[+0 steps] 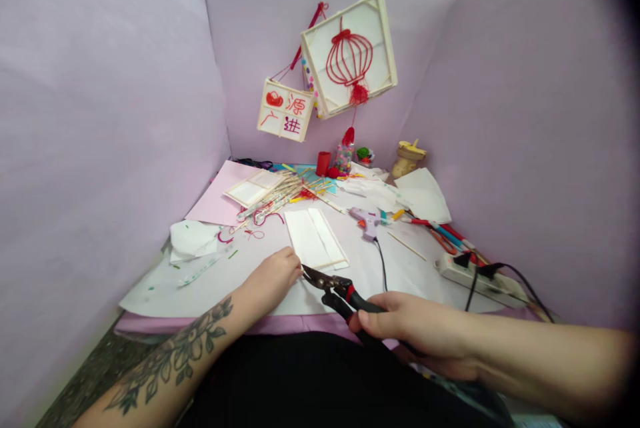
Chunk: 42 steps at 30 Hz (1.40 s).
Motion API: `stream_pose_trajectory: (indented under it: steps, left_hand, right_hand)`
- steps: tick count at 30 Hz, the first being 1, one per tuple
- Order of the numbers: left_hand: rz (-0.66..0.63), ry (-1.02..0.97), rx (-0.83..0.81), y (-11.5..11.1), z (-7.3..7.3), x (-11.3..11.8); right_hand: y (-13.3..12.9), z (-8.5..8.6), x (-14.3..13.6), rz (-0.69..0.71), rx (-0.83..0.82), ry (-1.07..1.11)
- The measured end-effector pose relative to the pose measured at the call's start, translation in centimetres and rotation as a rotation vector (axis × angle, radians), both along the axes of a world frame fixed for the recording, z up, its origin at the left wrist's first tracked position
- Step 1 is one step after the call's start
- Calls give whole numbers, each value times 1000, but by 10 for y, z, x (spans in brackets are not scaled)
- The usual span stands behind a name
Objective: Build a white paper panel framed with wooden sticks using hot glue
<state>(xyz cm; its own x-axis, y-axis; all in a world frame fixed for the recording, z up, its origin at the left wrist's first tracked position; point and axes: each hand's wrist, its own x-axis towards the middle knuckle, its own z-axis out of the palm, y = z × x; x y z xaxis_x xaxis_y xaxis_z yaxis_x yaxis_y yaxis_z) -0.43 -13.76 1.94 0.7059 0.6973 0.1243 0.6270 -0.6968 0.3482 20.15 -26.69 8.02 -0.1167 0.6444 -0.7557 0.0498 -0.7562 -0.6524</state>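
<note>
The right hand (400, 317) wraps its fingers around the pruning shears (343, 287), pointing left at the left hand (280, 275), whose fingers curl inward; whether they grip anything cannot be told. The white panel (309, 236) lies just to the far side.

Lilac panels (90, 115) on three sides; dark speckled floor (97, 369).

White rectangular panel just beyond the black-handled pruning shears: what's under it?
The smooth white table covering shows around the white panel; whatever lies directly beneath the panel is hidden.
</note>
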Motion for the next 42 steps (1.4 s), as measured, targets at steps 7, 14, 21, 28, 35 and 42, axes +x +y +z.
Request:
stream_pose_trajectory:
  steps: [7,14,21,28,35,42]
  left_hand:
    - [144,162,18,-22,18,-6]
    - [357,214,141,-21,41,-8]
    - [356,137,208,13,36,9]
    - [300,91,269,16,34,8]
    - [250,49,359,13,48,15]
    - [216,19,380,47,65,46]
  right_hand:
    - [-16,9,-2,195,183,-190]
    - [-7,-7,-2,325,535,-376]
    - [19,-46,-11,227,791,-376]
    - [20,-57,-10,231,888,-394]
    - [25,-55,-11,131,841,-289]
    - [58,-43,4,-15,635,-216]
